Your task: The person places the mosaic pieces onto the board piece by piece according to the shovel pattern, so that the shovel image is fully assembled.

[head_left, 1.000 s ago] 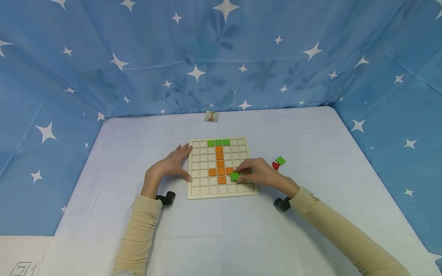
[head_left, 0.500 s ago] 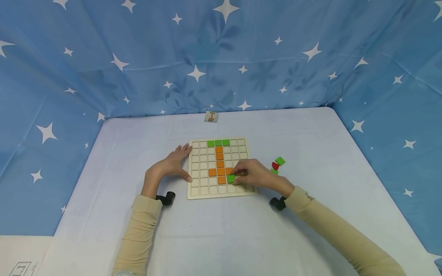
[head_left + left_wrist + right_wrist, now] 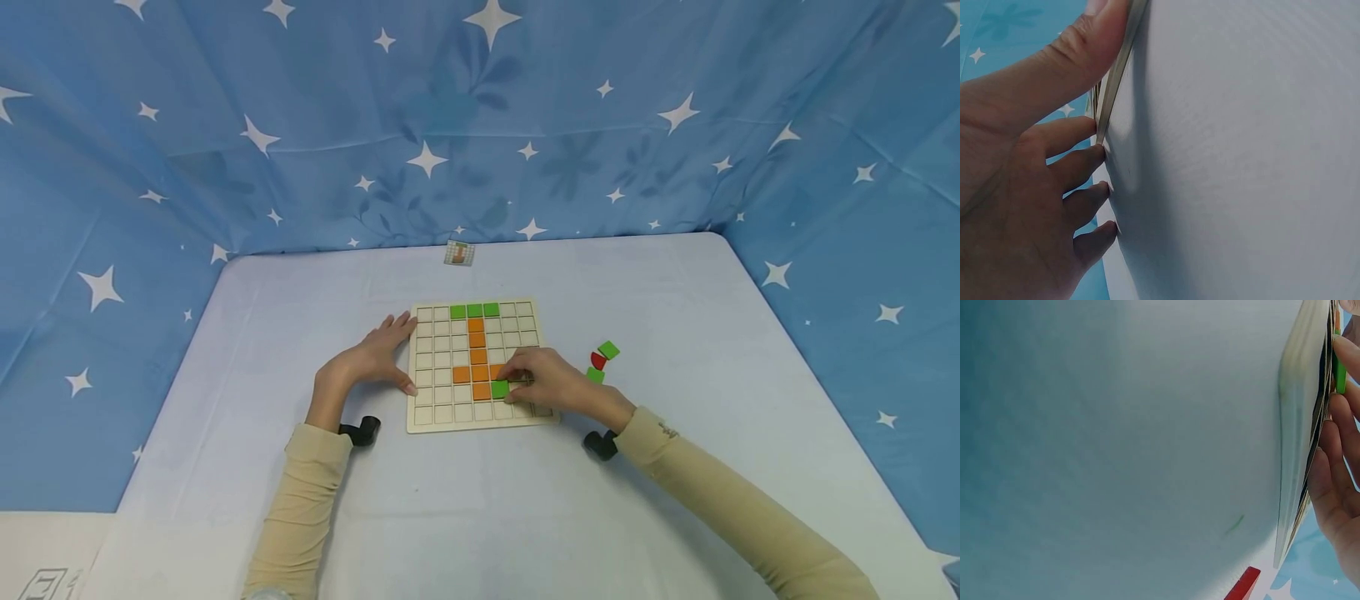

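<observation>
Green square tile (image 3: 499, 389): shifted left on beige wooden grid board (image 3: 443, 414)
Right hand (image 3: 551, 380): pinching it
Left hand (image 3: 375, 354): spread, at board's left edge

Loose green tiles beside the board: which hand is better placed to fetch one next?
Probably the right hand: the loose green tiles lie nearby, right of the board, while the left hand touches its left side.
</observation>
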Demonstrator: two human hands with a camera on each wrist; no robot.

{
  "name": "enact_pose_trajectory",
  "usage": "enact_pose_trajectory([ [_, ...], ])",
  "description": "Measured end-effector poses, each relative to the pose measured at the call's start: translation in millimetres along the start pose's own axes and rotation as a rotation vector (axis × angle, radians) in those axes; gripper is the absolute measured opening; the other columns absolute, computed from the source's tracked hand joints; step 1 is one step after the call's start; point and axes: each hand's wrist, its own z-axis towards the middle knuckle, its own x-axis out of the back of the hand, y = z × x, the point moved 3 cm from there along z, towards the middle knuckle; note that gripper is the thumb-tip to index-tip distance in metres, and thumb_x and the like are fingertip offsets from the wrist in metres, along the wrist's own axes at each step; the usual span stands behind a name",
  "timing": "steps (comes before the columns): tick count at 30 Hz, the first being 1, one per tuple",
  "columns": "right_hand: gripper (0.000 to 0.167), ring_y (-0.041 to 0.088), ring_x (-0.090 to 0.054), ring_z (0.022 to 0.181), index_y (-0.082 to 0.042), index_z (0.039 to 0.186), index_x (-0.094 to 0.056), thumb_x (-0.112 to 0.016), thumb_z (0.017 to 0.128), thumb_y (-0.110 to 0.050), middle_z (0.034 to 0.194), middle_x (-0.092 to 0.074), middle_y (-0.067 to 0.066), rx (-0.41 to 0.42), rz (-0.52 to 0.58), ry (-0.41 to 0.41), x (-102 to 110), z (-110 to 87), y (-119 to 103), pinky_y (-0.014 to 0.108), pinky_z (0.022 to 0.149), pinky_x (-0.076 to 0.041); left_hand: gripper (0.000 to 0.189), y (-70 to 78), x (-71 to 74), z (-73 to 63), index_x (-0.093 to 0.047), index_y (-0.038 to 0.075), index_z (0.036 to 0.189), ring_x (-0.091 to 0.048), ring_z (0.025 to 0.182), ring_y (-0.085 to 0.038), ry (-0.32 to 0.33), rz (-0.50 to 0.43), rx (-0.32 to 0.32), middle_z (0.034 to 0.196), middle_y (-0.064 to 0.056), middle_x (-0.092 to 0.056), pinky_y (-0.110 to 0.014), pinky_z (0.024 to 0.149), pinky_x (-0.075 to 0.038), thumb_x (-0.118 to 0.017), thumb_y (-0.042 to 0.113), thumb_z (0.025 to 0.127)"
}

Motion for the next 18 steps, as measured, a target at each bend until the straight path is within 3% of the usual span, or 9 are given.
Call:
enact_pose_trajectory([
  [18, 0.028, 0.015, -0.067, 0.100, -0.008, 0.113, -0.077, -0.084, 0.086, -0.013, 0.107, -0.075, -0.001, 0.002, 0.007, 0.011, 3.5, -6.6, 4.7, 0.034, 0.093, -0.058, 0.124, -1.1, 0.0, 1.4, -0.013, 0.004, 0.165, 0.007, 0.160, -0.040, 0.002, 0.009, -0.005, 0.174, -0.016, 0.001, -0.062, 0.128, -0.003, -0.093, 0.028, 0.075],
])
